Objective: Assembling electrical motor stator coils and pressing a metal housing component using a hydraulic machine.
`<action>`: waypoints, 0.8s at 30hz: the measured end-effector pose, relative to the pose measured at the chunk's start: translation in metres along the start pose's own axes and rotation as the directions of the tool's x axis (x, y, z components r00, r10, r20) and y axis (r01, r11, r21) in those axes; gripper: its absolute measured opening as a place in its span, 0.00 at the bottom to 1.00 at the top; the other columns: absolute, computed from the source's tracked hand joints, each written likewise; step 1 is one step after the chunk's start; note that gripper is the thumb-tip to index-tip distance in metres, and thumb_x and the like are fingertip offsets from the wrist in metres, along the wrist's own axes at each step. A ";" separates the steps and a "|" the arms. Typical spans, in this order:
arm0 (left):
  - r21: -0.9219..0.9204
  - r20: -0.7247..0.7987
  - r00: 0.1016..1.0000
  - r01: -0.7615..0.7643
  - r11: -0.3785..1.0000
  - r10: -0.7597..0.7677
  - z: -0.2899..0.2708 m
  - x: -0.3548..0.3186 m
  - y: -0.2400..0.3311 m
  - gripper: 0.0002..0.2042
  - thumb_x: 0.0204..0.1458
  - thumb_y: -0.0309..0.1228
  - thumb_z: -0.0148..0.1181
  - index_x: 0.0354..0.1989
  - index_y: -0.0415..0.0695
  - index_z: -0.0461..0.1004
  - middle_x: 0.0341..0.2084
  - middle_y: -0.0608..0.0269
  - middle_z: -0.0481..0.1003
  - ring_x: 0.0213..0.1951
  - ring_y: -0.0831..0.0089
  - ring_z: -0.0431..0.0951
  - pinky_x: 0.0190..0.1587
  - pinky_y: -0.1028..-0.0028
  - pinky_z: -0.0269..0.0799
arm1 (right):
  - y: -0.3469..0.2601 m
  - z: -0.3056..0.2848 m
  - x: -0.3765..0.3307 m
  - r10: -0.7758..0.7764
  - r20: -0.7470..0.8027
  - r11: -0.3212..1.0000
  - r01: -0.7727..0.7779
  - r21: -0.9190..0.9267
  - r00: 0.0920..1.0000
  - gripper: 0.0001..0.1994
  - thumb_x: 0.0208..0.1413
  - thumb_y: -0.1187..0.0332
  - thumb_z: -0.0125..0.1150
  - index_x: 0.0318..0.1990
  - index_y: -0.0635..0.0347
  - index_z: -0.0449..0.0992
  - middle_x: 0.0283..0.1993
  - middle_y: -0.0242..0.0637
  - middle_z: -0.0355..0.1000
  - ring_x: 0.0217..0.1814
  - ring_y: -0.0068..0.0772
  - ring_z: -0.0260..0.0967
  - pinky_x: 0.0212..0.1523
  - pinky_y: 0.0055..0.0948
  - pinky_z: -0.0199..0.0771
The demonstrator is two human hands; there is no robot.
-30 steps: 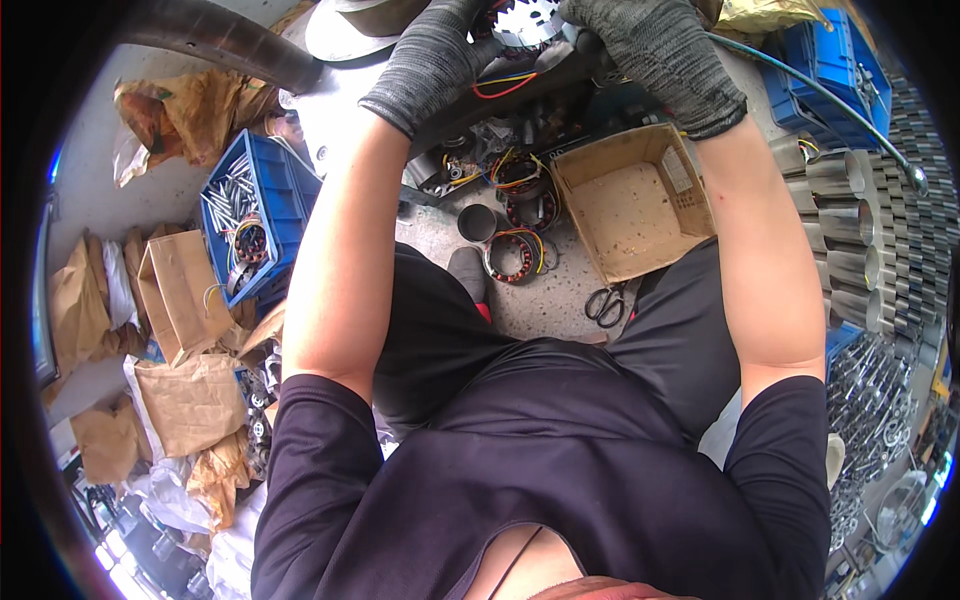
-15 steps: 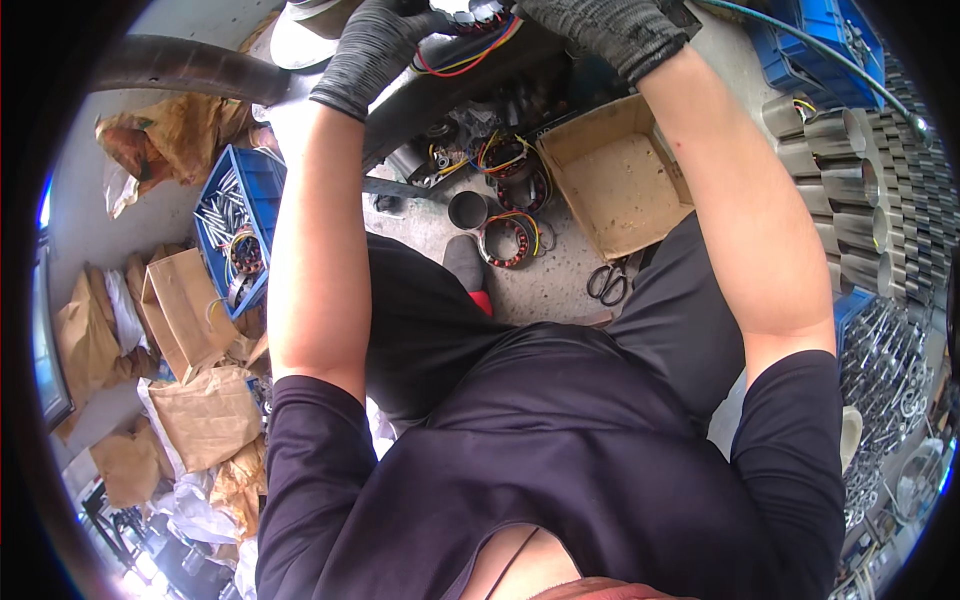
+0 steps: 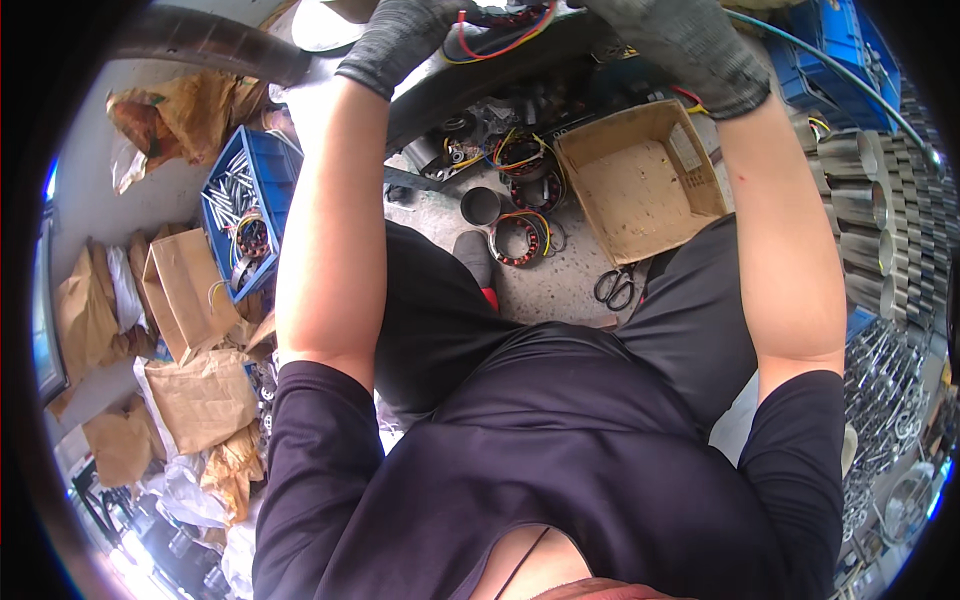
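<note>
At the top edge, a wound motor stator (image 3: 512, 17) with red, yellow and blue wires is partly cut off by the frame. My left hand (image 3: 408, 42), in a grey knitted glove, is closed against the stator's left side. My right hand (image 3: 685, 50), gloved alike, is to the right of the stator, apart from it; its fingertips are hidden. Something red and yellow (image 3: 690, 98) shows beside the right wrist; I cannot tell whether the hand holds it. On the floor below lie another stator (image 3: 517, 240) and a short metal sleeve (image 3: 480, 206).
A cardboard box (image 3: 630, 190) and black-handled scissors (image 3: 614, 289) are on the floor before me. At left, a blue bin (image 3: 262, 165) holds metal rods and a stator. Stacked metal sleeves (image 3: 850, 200) line the right side. A dark beam (image 3: 480, 85) runs under my hands.
My right hand has moved right, away from the stator, and the red and yellow thing now shows by its wrist. My left hand has shifted slightly right and up in view.
</note>
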State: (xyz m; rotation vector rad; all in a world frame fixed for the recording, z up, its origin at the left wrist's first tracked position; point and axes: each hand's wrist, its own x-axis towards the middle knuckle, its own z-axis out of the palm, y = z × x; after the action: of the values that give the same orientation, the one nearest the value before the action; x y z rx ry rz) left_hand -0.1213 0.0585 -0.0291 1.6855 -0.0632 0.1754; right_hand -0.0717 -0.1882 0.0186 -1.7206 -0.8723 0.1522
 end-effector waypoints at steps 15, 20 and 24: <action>-0.274 0.078 0.997 0.018 0.962 0.004 -0.011 0.018 -0.025 0.54 0.36 0.02 0.59 0.78 0.42 0.49 0.62 0.55 0.68 0.65 0.63 0.69 0.60 0.68 0.77 | 0.025 -0.011 -0.017 -0.212 0.235 0.964 0.243 -0.111 0.949 0.13 0.61 0.70 0.70 0.53 0.59 0.82 0.46 0.33 0.82 0.49 0.22 0.78 0.52 0.25 0.79; -0.130 0.076 0.996 -0.035 0.991 0.045 -0.014 0.018 -0.024 0.56 0.32 0.04 0.60 0.78 0.40 0.47 0.71 0.50 0.62 0.71 0.61 0.63 0.67 0.69 0.69 | 0.023 -0.013 -0.016 -0.260 0.281 0.927 0.320 -0.196 0.924 0.15 0.60 0.74 0.68 0.54 0.57 0.82 0.49 0.36 0.82 0.51 0.24 0.77 0.55 0.27 0.78; -0.125 0.062 0.998 0.002 0.992 0.005 -0.006 0.015 -0.016 0.56 0.33 0.04 0.60 0.78 0.39 0.46 0.72 0.49 0.61 0.72 0.61 0.62 0.70 0.69 0.65 | 0.022 -0.012 -0.017 -0.309 0.301 0.875 0.393 -0.281 0.902 0.15 0.60 0.75 0.68 0.54 0.56 0.82 0.48 0.35 0.82 0.52 0.25 0.77 0.55 0.27 0.77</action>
State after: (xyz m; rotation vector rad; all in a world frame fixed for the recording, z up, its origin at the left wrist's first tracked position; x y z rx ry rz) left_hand -0.1043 0.0674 -0.0412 1.5656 -0.1202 0.1173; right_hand -0.0670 -0.2096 -0.0025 -1.8424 -1.4564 -0.0344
